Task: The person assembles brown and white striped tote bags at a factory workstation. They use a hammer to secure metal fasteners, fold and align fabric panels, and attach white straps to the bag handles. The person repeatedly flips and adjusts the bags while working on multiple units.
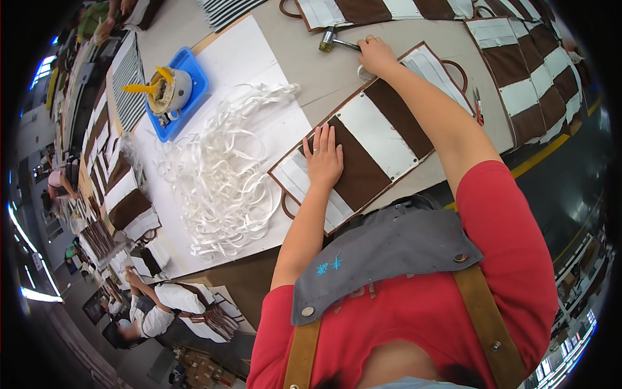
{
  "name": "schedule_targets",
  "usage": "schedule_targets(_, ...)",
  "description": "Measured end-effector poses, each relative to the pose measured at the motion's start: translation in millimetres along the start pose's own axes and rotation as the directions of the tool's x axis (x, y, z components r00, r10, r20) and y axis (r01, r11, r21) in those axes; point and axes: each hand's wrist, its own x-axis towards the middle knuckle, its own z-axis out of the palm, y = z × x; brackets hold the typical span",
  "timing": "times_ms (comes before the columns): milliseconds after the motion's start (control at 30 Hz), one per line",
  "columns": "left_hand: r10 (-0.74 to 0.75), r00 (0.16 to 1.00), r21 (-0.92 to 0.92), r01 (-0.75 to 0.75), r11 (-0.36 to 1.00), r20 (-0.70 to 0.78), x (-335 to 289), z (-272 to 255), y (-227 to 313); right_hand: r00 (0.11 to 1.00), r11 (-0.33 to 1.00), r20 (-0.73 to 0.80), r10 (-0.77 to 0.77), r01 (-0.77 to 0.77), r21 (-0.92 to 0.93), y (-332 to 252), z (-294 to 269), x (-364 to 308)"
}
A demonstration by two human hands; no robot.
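Observation:
In front of me lies a flat brown-and-white panel (379, 133) with brown edging, a looped strap at each end and small metal studs. My left hand (322, 163) rests flat on its left part, fingers stretched out. Beyond the panel's far edge, my right hand (377, 56) has its fingers closed round the handle of a hammer (328, 41). The hammer lies low over the table, its head pointing left. A pile of loose white ribbon strips (227, 175) spreads to the left of the panel.
A blue tray (196, 69) holds a pot (173, 97) with yellow-handled tools. Similar brown-and-white panels (518, 71) are at the right and far edge. Small red-handled snips (479, 107) lie right of my panel. A seated person (146, 311) is at lower left.

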Motion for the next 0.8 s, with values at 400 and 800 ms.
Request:
schedule_targets(400, -0.004, 0.999, -0.009, 0.004, 1.000, -0.049, 1.1, 1.4, -1.3, 0.950, 0.981, -0.259, -0.174, 0.190, 0.037, 3.6, -0.6, 16.5)
schedule_targets(800, -0.024, 0.997, -0.024, 0.022, 0.999, -0.077, -1.4, 0.5, -6.0, 0.992, 0.496, -0.124, 0.001, 0.107, 0.862, -51.2, -124.7, -32.3)
